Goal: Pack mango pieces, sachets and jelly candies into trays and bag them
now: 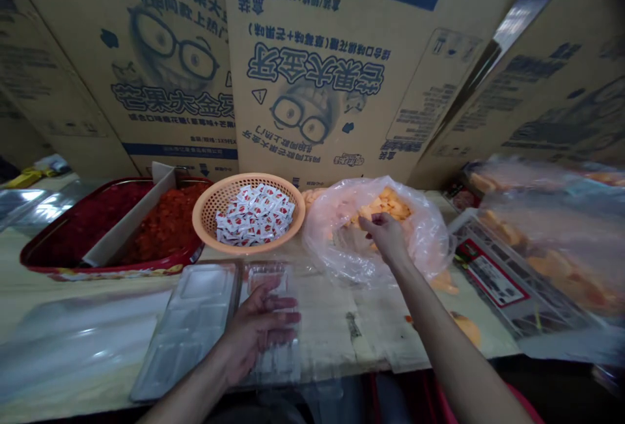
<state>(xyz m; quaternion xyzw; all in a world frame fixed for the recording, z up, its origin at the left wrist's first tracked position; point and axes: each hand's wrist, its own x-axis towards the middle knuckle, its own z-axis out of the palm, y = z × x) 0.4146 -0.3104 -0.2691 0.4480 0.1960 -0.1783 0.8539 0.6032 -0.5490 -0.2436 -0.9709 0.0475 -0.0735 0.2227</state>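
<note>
My left hand (263, 323), fingers apart, is over a narrow clear plastic tray (278, 362); whether it touches the tray I cannot tell. Just left of it lies a wider clear tray (188, 320) with several compartments. My right hand (385, 235) reaches into a clear plastic bag (327, 238) at the near edge of some orange pieces (390, 202). Its fingers are curled together, and what is between them is hidden. A peach-coloured perforated basket (205, 241), full of small white-and-red sachets (256, 215), stands left of the bag.
A red tin (120, 272) at the left holds dark red and orange-red pieces, split by a divider (131, 215). Clear plastic sheeting (83, 333) lies before it. Cardboard boxes (312, 20) wall the back. Bagged orange items (556, 241) rest on a grey crate (517, 287) at right.
</note>
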